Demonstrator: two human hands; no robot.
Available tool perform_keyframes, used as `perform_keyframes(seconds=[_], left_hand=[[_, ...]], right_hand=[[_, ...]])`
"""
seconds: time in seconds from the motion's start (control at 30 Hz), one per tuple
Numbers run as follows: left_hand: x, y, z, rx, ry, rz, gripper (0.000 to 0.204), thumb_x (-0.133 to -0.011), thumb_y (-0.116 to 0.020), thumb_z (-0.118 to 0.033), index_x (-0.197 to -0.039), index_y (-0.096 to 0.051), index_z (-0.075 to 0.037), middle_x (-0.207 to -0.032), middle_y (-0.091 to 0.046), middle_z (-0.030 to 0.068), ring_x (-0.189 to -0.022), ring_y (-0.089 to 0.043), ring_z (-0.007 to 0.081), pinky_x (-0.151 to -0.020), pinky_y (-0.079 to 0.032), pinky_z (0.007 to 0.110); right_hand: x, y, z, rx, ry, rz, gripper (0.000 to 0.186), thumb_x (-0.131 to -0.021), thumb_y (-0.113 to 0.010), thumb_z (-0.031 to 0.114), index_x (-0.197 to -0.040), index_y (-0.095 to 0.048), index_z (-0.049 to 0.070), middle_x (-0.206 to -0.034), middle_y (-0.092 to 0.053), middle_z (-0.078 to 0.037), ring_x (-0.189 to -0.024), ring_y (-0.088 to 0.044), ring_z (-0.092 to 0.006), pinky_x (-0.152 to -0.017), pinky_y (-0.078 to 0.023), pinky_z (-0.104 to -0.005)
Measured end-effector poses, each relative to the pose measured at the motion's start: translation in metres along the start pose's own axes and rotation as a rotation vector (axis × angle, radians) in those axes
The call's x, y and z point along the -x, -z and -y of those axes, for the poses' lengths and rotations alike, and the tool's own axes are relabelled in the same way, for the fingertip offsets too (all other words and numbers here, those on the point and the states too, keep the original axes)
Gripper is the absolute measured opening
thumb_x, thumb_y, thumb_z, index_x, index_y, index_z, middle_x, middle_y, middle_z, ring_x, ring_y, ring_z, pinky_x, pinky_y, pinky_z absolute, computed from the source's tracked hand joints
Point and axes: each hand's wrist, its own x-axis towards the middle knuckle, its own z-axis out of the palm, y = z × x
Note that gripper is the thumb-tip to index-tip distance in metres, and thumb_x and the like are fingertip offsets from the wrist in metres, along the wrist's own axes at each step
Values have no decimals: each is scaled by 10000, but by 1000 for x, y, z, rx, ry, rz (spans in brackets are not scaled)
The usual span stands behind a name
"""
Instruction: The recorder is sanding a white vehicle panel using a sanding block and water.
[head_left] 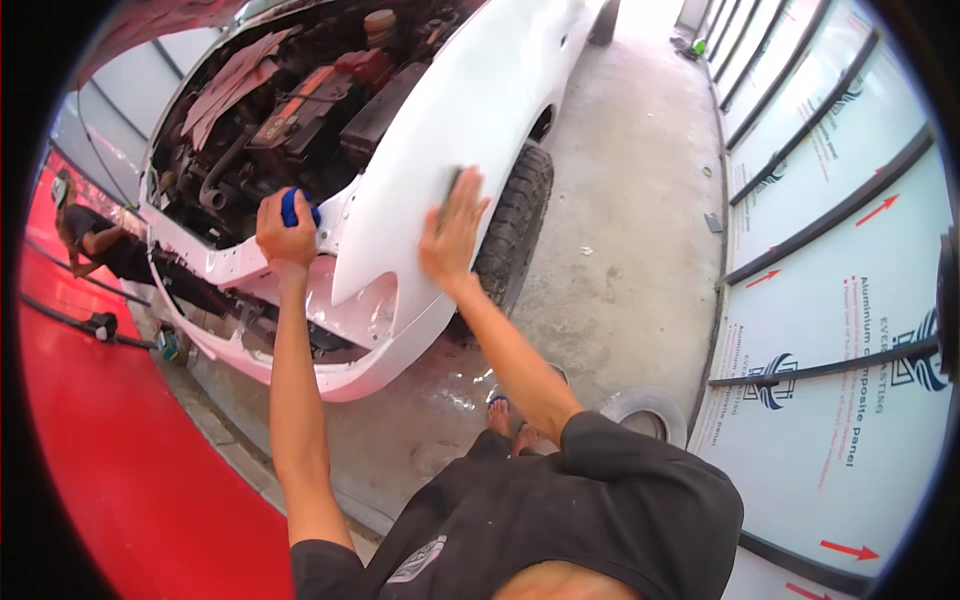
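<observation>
The white front fender (390,180) of a car is under my right hand (455,220), whose extended fingers press a dark, thin pad (455,176) to it; blur hides the pad's exact shape. My left hand (282,228) is closed around a blue object (298,208), likely soft, at the front edge of the open engine bay (290,110), beside the fender's upper front tip. Below both hands is an empty-looking headlight opening (330,290) in the white bodywork.
Another person (100,235) bends at the car's far front, beside a red floor or surface (130,420). A tire (510,230) shows under the fender, a grey ring-shaped object (645,410) lies on the concrete (620,250), and panelled walls (820,300) line the right side.
</observation>
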Motion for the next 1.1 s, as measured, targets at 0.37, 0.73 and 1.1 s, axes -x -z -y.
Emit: perform_keyframes(seconds=[0.37,0.73,1.1], left_hand=[[1,-14,17,54,75,19,173,-932,-702,-149,-1026,-709,-4,-982,-710,166,-897,-693,354,-830,-545,410],[-22,3,-79,301,509,-168,337,-1007,-664,-322,-1094,-743,-6,-1002,-746,77,-883,-675,161,-800,-551,295],[255,-207,-370,208,121,716,449,-976,-591,-411,-1308,-645,-114,-1407,-595,105,-1389,-442,380,-1169,-183,668]], right_hand=[[139,97,-103,-196,-684,578,681,-1075,-319,517,-1492,-431,-10,-1445,-516,-265,-1316,-519,-392,-1088,-411,-424],[97,182,-246,-530,-1111,629,870,-1027,-197,709,-1549,-347,30,-1247,-714,-113,-968,-708,-265,-920,-514,-416],[-21,237,-247,-1731,-1518,886,633,-1058,-340,538,-1442,-484,55,-1362,-615,-170,-1250,-593,-331,-1066,-466,-529]])
